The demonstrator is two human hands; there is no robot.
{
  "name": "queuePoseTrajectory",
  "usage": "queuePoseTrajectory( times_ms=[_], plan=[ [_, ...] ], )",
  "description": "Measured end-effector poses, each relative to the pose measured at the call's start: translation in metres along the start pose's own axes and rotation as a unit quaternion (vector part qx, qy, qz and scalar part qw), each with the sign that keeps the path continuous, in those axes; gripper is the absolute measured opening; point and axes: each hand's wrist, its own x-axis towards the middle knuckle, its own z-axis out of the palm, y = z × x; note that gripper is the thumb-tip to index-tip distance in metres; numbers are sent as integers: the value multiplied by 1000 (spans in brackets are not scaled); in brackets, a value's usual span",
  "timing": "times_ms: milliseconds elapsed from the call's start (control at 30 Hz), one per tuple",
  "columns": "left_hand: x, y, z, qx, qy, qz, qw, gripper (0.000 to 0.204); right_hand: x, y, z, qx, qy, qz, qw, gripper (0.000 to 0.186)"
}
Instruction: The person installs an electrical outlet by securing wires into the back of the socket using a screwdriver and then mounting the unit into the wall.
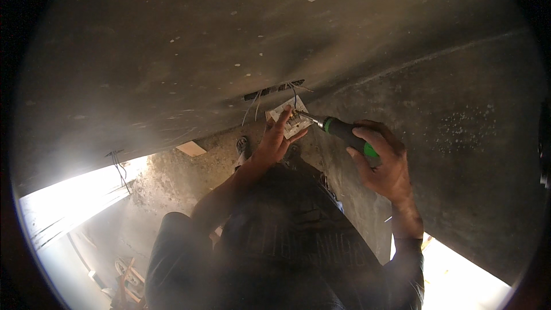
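My left hand (274,142) grips a white square electrical socket plate (296,131), its back with metal terminals facing me. Fingers lie along its left side and under its lower edge. My right hand (380,161) is wrapped round the black and green handle of a screwdriver (343,130). The screwdriver's tip meets the terminals near the middle of the plate. A dark wire (295,96) runs from the plate up to a dark slot (274,89) in the wall. Lighter loose wires (257,107) hang from the same slot, left of the plate.
Grey plastered walls meet in a corner just right of the slot. More wires (118,167) hang from a second opening at the far left. A flat tan piece (191,148) lies on the floor near my foot (243,146). Wooden pieces (130,280) stand at the lower left.
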Motion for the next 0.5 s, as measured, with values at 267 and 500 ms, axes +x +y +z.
queuePoseTrajectory(
  times_ms=[267, 500],
  plan=[
    [1, -10, -19, 179, -185, 202, 945, 55, 1, 0, 9, 4, 11, -5, 1000, 40],
    [3, -16, -24, 225, -230, 258, 911, 60, -1, -3, 8, -16, -10, 23, 1000, 40]
  ],
)
